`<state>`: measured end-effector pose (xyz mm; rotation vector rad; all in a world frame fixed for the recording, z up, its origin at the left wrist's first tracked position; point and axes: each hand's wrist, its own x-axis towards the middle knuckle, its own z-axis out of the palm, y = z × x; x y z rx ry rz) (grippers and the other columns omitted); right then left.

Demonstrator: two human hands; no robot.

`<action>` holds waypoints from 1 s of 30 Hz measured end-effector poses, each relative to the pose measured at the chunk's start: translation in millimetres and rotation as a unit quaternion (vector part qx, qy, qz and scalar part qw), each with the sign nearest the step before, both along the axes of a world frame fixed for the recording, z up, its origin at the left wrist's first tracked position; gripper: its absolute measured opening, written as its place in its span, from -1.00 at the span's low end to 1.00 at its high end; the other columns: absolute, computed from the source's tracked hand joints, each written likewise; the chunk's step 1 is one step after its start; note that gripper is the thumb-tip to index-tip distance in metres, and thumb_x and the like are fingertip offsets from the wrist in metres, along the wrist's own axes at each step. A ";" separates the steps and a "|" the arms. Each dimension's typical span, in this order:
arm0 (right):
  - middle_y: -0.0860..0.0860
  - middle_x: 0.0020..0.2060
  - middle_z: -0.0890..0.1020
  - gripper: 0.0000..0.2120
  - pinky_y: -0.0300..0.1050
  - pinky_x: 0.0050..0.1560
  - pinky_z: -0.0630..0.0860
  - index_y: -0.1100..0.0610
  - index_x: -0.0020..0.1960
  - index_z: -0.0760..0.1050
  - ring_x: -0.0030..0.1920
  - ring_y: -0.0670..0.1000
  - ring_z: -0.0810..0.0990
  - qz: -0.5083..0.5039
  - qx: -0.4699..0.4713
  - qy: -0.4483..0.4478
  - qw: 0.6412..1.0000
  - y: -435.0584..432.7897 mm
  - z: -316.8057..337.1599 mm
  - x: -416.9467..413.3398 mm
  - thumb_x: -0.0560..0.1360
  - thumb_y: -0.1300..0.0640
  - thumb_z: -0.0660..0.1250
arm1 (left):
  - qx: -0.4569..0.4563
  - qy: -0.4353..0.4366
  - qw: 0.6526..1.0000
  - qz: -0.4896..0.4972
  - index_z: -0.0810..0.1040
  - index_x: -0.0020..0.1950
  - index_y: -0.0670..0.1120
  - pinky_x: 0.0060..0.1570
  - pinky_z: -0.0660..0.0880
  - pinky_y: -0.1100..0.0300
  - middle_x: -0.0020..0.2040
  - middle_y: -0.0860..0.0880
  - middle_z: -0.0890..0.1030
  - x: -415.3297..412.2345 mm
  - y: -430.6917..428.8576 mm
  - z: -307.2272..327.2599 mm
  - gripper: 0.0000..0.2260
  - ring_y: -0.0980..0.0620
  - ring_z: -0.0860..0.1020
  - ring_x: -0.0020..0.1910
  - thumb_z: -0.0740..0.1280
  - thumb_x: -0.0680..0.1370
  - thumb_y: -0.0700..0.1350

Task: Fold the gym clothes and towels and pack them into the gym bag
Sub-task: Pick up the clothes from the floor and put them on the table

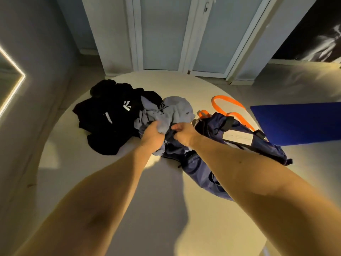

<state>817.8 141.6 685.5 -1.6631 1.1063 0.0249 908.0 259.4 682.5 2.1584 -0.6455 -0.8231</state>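
Two hands, both closed on one piece of cloth.

1. Fingers (158,126) of the left hand (152,135): curled into a bunched fistful of the pale grey garment (175,109). The right hand (184,134) has its fingers curled too and pinches the same garment, just beside the left hand.

2. Pale grey garment: crumpled and unfolded, touching the left end of the gym bag (239,143). Its far part is heaped up and its near part hangs under the knuckles.

3. Gym bag: navy, slumped on its side on the round white surface (156,191), with a white label facing up. Whether its mouth is open cannot be told. Dark blue cloth below the hands may be part of the bag or a separate item.

4. Orange straps (228,104): looped on the surface just beyond the gym bag.

5. Black clothes (110,122): a loose heap well left of the gym bag, overlapped by the grey garment's far edge.

6. Blue mat (295,122): right of the gym bag, apart from it.

Risks, as judged:
- The grip is on a wad, not on hems or shoulders, so shaking the garment out may leave it twisted and give a lumpy fold.
- Lifting the garment may drag the black heap along where the two overlap.
- It may also snag on the bag's straps, being so close to them.
- Nothing appears folded or packed yet.
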 end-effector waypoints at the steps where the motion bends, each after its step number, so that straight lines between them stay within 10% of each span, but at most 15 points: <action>1: 0.17 0.08 0.65 -0.75 -0.20 0.14 0.52 0.37 0.15 0.55 0.09 0.01 0.57 0.001 -0.010 0.005 1.000 0.2 1.4 -6.6 0.54 0.48 0.19 | 0.000 -0.017 1.000 -0.002 0.39 0.46 -0.16 0.19 0.48 -0.03 0.34 -0.22 0.51 -5.8 1.7 -0.5 -0.58 -0.23 0.52 0.22 0.27 0.60 -0.29; 5: -0.03 -0.19 0.57 -0.72 -0.23 -0.08 0.46 0.01 -0.10 0.53 -0.20 -0.08 0.49 -0.008 -0.021 0.009 1.000 -5.9 37.0 -51.9 0.52 0.39 0.25 | 0.021 -0.116 0.993 -0.017 0.54 0.27 -0.26 0.15 0.51 -0.07 0.28 -0.28 0.52 -31.3 1.8 19.1 -0.72 -0.28 0.52 0.21 0.32 0.57 -0.25; 9: 0.12 -0.18 0.53 -0.76 0.02 -0.17 0.43 0.27 0.09 0.58 -0.09 0.15 0.47 -0.013 -0.037 0.000 0.999 -14.4 58.5 -136.8 0.55 0.47 0.21 | 0.060 -0.123 0.983 -0.121 0.49 -0.12 -0.21 -0.23 0.36 0.08 -0.10 -0.35 0.54 -98.1 -15.0 62.2 -0.87 -0.18 0.46 -0.17 0.20 0.60 -0.28; 16: 0.17 -0.16 0.62 -0.80 0.06 -0.01 0.63 0.27 0.01 0.62 -0.12 0.21 0.61 -0.068 -0.099 0.078 0.990 31.2 71.8 -404.9 0.47 0.35 0.27 | 0.022 -0.123 0.955 -0.269 0.61 0.18 -0.13 0.11 0.53 -0.02 0.19 -0.16 0.63 -319.9 -30.8 72.3 -0.78 -0.22 0.56 0.15 0.28 0.58 -0.21; 24: 0.01 -0.19 0.56 -0.88 -0.13 -0.08 0.44 0.12 -0.01 0.56 -0.14 0.05 0.51 -0.219 -0.037 0.164 0.961 168.9 4.6 -768.3 0.53 0.30 0.33 | 0.096 -0.082 0.872 -0.472 0.45 -0.37 -0.06 -0.03 0.56 0.01 -0.08 -0.27 0.67 -655.7 13.0 3.5 -0.77 -0.26 0.65 -0.01 0.27 0.49 -0.22; 30: 0.04 -0.22 0.55 -0.89 -0.13 -0.11 0.44 0.10 -0.13 0.50 -0.17 0.06 0.48 -0.374 0.044 0.170 0.911 253.6 -48.4 -961.3 0.53 0.27 0.34 | 0.137 -0.097 0.774 -0.611 0.59 -0.12 -0.07 0.05 0.56 0.10 -0.01 -0.13 0.68 -852.5 57.3 -41.4 -0.89 -0.16 0.62 0.06 0.27 0.52 -0.17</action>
